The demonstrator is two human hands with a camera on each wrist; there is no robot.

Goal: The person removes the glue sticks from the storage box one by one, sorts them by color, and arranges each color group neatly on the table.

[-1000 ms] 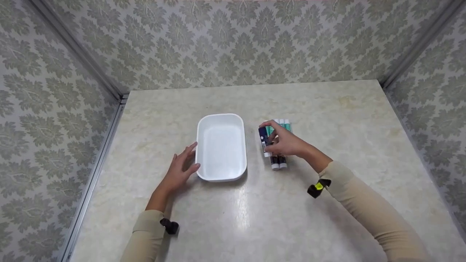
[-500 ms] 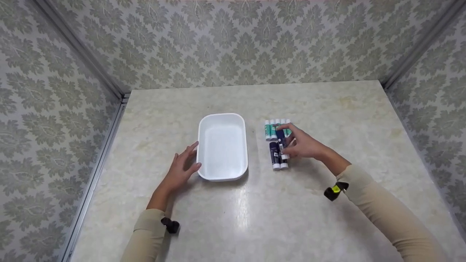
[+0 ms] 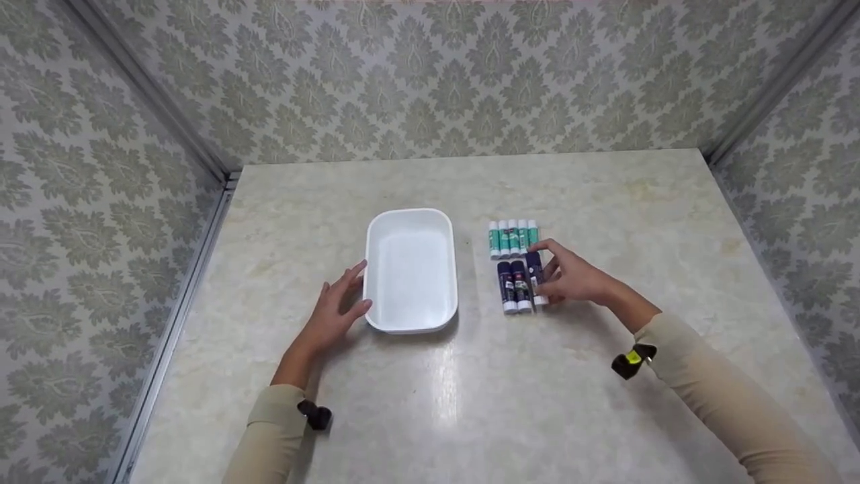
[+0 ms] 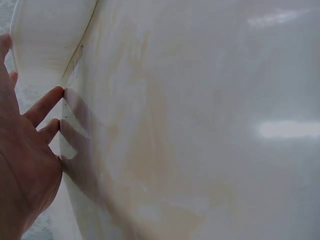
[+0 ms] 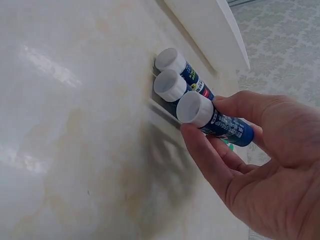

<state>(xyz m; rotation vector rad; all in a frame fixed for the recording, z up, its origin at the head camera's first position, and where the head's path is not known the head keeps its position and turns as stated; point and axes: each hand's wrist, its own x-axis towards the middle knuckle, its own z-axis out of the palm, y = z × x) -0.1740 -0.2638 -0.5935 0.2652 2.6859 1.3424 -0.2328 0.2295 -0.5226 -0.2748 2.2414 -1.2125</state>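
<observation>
My right hand [image 3: 574, 277] pinches a dark blue glue stick [image 5: 220, 122] with a white end between thumb and fingers. It is just right of two similar blue glue sticks [image 3: 513, 288] lying side by side. Behind them, a row of several green-and-white glue sticks [image 3: 512, 238] lies on the table. My left hand [image 3: 329, 316] rests at the left side of a white rectangular tray [image 3: 410, 325], fingers spread and thumb at the rim. In the left wrist view, the outstretched fingers [image 4: 45, 106] reach down toward the tabletop beside the tray's wall.
The pale marbled table [image 3: 571, 430] carries the tray in the middle and the glue sticks to its right. Patterned walls [image 3: 410, 81] rise behind and at both sides, with metal rails [image 3: 168, 121] at the corners.
My right hand has carried the blue glue stick from left to right, past the two lying blue ones, and lowered it beside them. The left hand stays at the tray.
</observation>
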